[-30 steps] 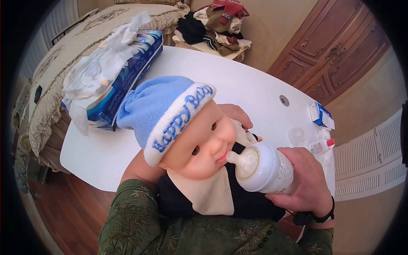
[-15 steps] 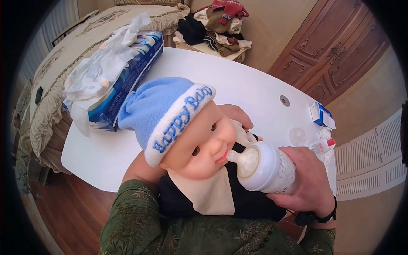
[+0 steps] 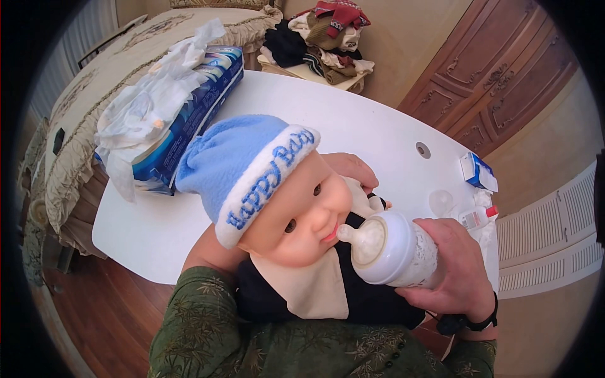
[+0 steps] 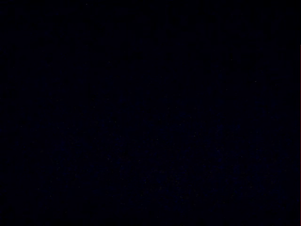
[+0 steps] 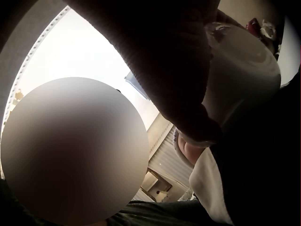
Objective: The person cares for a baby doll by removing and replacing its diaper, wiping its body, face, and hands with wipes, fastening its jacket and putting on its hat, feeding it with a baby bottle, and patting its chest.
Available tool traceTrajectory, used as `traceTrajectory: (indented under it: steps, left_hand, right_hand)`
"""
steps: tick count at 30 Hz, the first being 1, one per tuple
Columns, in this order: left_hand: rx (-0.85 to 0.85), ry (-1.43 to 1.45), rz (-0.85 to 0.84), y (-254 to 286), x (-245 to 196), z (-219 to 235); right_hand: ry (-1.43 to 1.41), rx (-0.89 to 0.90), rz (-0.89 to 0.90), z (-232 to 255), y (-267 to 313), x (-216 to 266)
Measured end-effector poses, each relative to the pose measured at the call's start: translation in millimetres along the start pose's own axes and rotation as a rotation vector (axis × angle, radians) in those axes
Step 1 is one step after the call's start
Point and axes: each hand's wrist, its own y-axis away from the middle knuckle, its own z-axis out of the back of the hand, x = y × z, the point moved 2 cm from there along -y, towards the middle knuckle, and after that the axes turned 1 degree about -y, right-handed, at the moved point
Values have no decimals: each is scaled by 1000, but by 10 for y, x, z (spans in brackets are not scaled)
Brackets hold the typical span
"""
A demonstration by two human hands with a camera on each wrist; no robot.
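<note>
A baby doll (image 3: 302,220) lies against the person's front, in a blue hat (image 3: 242,167) lettered "Happy Baby", a cream bib (image 3: 312,286) and dark clothes. The left arm passes behind its head. The left hand (image 3: 353,169) holds the doll's far side, its fingers partly hidden by the doll; the left wrist view is black. A baby bottle (image 3: 403,252) with a white collar is gripped in the right hand (image 3: 459,268), tilted so that its teat (image 3: 353,234) is at the doll's mouth. In the right wrist view, the thumb overlaps the bottle (image 5: 244,70).
On the white table (image 3: 378,129) stands a blue diaper pack (image 3: 205,107) with loose diapers (image 3: 148,107) on top. A small blue-white box (image 3: 479,170), a clear dome-shaped cap (image 3: 440,203) and a red-capped bottle (image 3: 476,218) lie at the right edge. Folded clothes (image 3: 324,44) are piled behind.
Very little differs. The bottle has shifted slightly to the right in the head view, still at the doll's mouth; both hands keep their hold.
</note>
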Motion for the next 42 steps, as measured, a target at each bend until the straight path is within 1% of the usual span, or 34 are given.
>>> traceTrajectory:
  steps: [2,4,9,11,16,18,20,21,23,24,26,29,30,31,32,33,35,37,38,39,40,41,42]
  left_hand:
    - [2,-8,-4,107,-7,56]
    - [4,-18,-8,-91,19,40]
    - [10,-39,-21,-108,14,83]
    - [24,-167,27,-111,-6,71]
    - [99,-111,41,-100,78,114]
    - [115,-101,47,-100,43,124]
    - [90,436,466,-96,26,129]
    - [88,431,468,-90,28,146]
    - [134,386,374,-58,33,207]
    - [132,384,376,-35,22,263]
    - [215,134,359,14,-74,451]
    - [340,-242,325,-35,-367,694]
    - [342,-245,327,-260,-692,636]
    - [551,-384,512,-509,-1038,515]
    - [760,-523,697,-626,-1213,434]
    - [763,-522,698,-318,-844,770]
    - [495,-17,740,99,-188,791]
    - [203,475,740,292,467,530]
    - [51,716,724,338,805,327]
    - [-104,956,699,363,875,350]
    - [-100,955,701,402,936,348]
    - [-101,996,581,426,974,354]
    - [-102,1035,459,385,899,344]
  right_hand:
    - [-5,-2,5,-3,6,1]
    - [-6,-6,3,-8,16,4]
    - [-21,-11,5,-8,37,10]
    - [-32,-6,-2,-20,51,-1]
    - [-45,-2,-7,-43,72,-18]
    - [-57,-5,-3,-56,84,-27]
    - [-93,-2,-23,-78,100,-55]
    - [-96,-4,-19,-92,104,-61]
    - [-139,-11,-28,-114,112,-73]
    - [-141,-11,-27,-117,114,-79]
    - [-137,-8,-35,-128,124,-94]
    - [-159,-37,-24,-158,143,-140]
    - [-161,-40,-24,-158,143,-146]
    - [-168,-42,-29,-160,144,-151]
    - [-174,-43,-35,-163,148,-154]
    - [-176,-44,-37,-172,155,-159]
    - [-185,-57,-32,-193,156,-173]
    - [-189,-52,-43,-183,171,-172]
    - [-191,-45,-56,-179,179,-181]
    - [-192,-47,-57,-182,184,-195]
    - [-192,-61,-59,-190,195,-208]
    - [-191,-77,-61,-198,201,-217]
    - [-191,-80,-65,-206,203,-223]
